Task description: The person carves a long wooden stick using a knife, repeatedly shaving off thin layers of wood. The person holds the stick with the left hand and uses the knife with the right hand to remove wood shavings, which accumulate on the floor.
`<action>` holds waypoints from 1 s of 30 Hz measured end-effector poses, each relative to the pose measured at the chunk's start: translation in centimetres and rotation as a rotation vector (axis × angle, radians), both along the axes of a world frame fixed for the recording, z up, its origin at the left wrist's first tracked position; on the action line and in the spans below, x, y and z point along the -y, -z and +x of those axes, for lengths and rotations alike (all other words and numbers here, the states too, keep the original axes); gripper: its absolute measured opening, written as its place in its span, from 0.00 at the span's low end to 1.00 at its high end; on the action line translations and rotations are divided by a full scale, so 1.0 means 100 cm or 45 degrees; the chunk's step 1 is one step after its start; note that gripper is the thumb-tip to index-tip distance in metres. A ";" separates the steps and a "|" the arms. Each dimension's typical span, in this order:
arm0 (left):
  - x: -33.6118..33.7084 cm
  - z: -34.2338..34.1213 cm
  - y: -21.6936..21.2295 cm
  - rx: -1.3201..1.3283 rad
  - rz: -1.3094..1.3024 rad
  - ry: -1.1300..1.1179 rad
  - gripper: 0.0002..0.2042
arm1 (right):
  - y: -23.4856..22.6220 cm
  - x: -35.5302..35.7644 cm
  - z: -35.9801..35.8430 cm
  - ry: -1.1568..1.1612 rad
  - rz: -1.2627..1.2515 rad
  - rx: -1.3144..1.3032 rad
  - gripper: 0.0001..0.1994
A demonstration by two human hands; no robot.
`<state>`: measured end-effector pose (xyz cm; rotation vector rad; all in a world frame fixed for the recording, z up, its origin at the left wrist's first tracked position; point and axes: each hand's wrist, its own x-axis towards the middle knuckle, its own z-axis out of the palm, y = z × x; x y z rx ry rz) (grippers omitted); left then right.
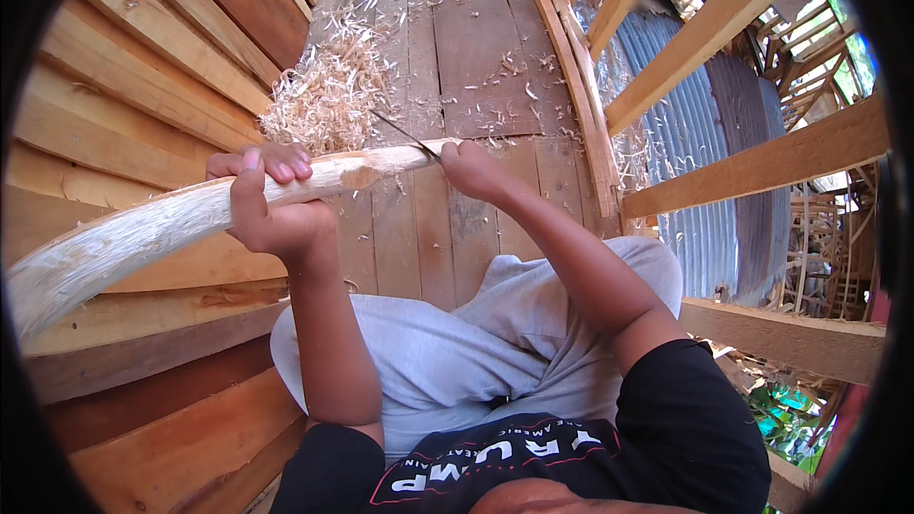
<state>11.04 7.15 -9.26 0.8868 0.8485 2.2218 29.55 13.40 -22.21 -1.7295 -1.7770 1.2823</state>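
A long pale wooden pole (pixel 157 227), stripped of bark, runs from the left edge to just in front of me. My left hand (pixel 284 225) is closed around it from below, thumb upright on the near side and fingertips over the far side. At the pole's thinner right end, my right hand (pixel 468 171) is closed on a knife, whose handle is hidden in the fist. The dark narrow knife blade (pixel 404 135) points away to the far left and crosses the pole near its tip. A shallow notch of darker wood (pixel 358 177) shows between the hands.
Curled wood shavings (pixel 333 86) lie heaped on the plank floor (pixel 476 48) beyond the pole. A plank wall (pixel 124 86) rises at the left. On the right stand wooden rails (pixel 762 167), with corrugated metal sheets (pixel 700 171) beyond. My crossed legs (pixel 428 343) are below the pole.
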 end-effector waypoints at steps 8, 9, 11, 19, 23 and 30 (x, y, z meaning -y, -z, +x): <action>-0.002 -0.002 -0.001 0.064 0.058 -0.049 0.07 | -0.004 0.005 -0.006 0.014 0.005 0.187 0.26; -0.002 -0.003 0.000 0.061 0.072 -0.044 0.07 | -0.001 0.003 -0.006 0.010 0.013 0.206 0.26; -0.004 0.002 0.001 0.061 0.079 -0.026 0.07 | 0.005 -0.001 0.002 -0.015 0.016 0.190 0.26; 0.004 0.019 0.000 -0.012 0.137 -0.010 0.05 | 0.004 0.004 0.001 0.045 0.046 0.171 0.23; 0.004 0.032 -0.010 -0.040 0.185 0.131 0.07 | 0.079 -0.026 0.051 -0.367 0.340 0.378 0.27; 0.007 0.034 -0.002 -0.043 0.178 0.092 0.07 | -0.004 0.002 0.003 -0.029 0.007 0.128 0.22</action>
